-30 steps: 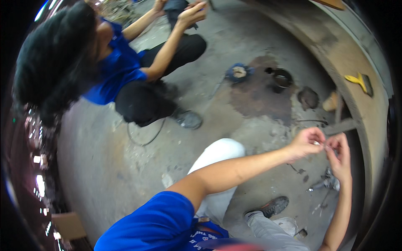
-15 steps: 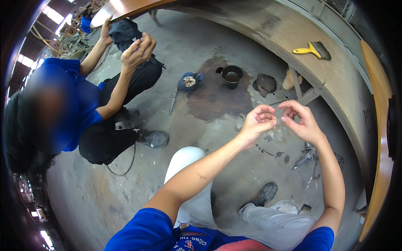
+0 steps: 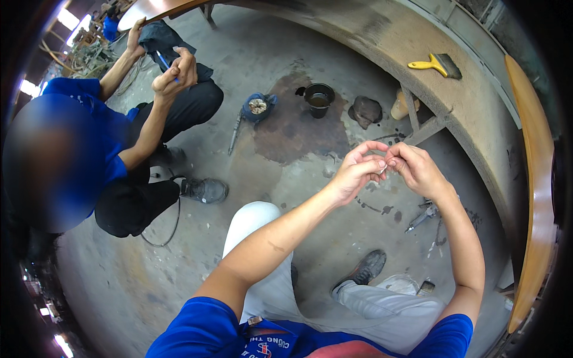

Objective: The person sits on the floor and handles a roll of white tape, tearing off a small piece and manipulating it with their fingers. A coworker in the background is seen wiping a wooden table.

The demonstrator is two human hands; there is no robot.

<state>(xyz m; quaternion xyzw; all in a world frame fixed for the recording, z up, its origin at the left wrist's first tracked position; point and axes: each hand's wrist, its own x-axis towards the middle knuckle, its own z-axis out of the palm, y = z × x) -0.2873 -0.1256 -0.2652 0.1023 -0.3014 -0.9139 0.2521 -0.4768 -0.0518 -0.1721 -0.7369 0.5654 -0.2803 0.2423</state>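
Above the floor at centre right, my left hand [image 3: 360,172] and my right hand [image 3: 416,170] meet at the fingertips. Both are pinched around a tiny whitish piece [image 3: 382,170], too small to make out. My left fingers curl with the thumb pressed in; my right thumb and forefinger close from the other side. Beyond the hands, a black bucket [image 3: 319,100] of dark liquid stands on a brown stain. Beside it lie a dark crumpled lump [image 3: 365,112] and a blue-wrapped container [image 3: 258,107]. Below my right hand, a metal spray gun [image 3: 422,216] rests on the floor.
At the left a co-worker in a blue shirt [image 3: 106,149] crouches, holding a dark cloth [image 3: 162,45] and a blue pen-like tool [image 3: 161,59]. A yellow-handled brush [image 3: 439,64] lies on the curved wooden bench [image 3: 382,51]. An orange-brown board [image 3: 534,197] stands at the right edge.
My hands have drawn together, fingertips now touching around the tiny piece. The whole view has shifted slightly. A blue pen-like tool now shows in the co-worker's hand.
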